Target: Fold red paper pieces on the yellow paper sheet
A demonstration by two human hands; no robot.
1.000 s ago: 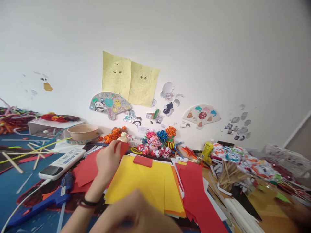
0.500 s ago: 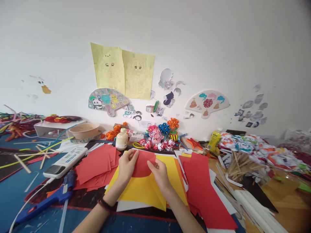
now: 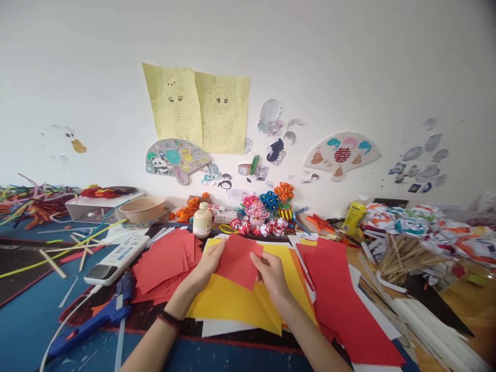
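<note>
Between my two hands is a square of red paper (image 3: 239,262), held tilted and lying flat-faced toward me. My left hand (image 3: 212,258) pinches its left edge, and my right hand (image 3: 271,271) grips the right edge with the thumb on top. Below it lies a yellow sheet (image 3: 236,305) with a crease near its right part, on top of white paper. Left of my left hand is a loose pile of red paper squares (image 3: 166,266). Larger red sheets (image 3: 341,299) lie to the right of my right hand.
A blue glue gun (image 3: 96,320) and a white power strip (image 3: 116,261) with a cable lie at left. Behind the paper stand a cream bottle (image 3: 202,221) and pipe-cleaner flowers (image 3: 256,206). Wooden sticks (image 3: 399,258) and a yellow bottle (image 3: 354,216) are at right.
The red square, curved and bent between my fingers before, is now spread flat and turned at an angle. The whole scene has shifted slightly rightward in view.
</note>
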